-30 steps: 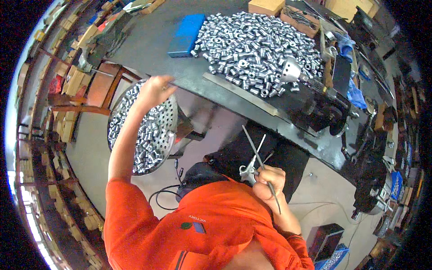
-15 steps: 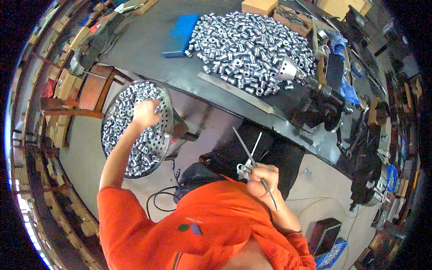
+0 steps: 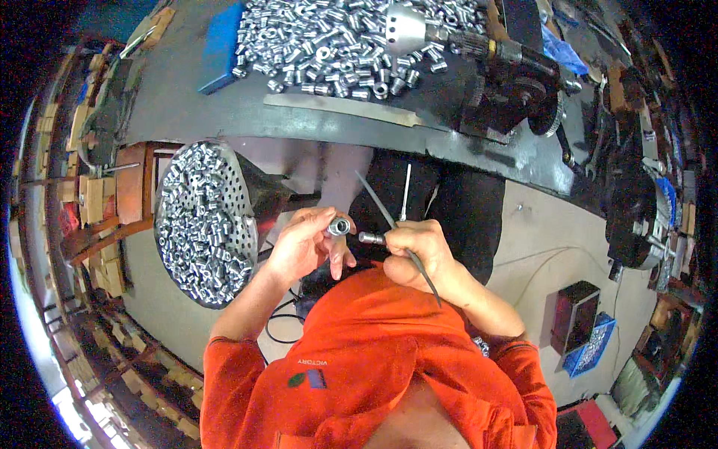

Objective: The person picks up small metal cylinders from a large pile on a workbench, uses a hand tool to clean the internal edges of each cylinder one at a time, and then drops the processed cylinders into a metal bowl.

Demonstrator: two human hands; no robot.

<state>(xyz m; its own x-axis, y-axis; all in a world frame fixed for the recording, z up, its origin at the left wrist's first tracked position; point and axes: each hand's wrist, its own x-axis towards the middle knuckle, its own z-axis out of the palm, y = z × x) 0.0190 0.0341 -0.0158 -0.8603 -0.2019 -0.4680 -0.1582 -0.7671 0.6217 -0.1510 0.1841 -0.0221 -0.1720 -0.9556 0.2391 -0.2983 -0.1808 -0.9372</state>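
Observation:
My left hand (image 3: 303, 243) is closed on a short hollow metal bushing (image 3: 338, 227), its open end turned up, with some lower fingers extended. Just to its right, my right hand (image 3: 419, 251) is shut around a slim grey file-like rod (image 3: 378, 202) that slants across the fist and tapers to a point. A short dark metal cylinder (image 3: 372, 238) sticks out of the same fist toward the bushing, a small gap between them. A thin pale rod (image 3: 406, 191) rises above the right fingers; whether it is gripped there, I cannot tell.
A perforated round metal pan (image 3: 238, 194) heaped with similar bushings stands at left beside a wooden chair (image 3: 134, 183). On the dark bench (image 3: 172, 97) lie a large pile of bushings (image 3: 321, 52), a flat metal strip (image 3: 340, 111) and a chucked machine (image 3: 516, 82). A blue bin (image 3: 591, 344) sits at right.
My left hand has come from the pan to in front of my body, now with a bushing. The right hand has shifted up and left, still gripping the file-like rod. The view has shifted.

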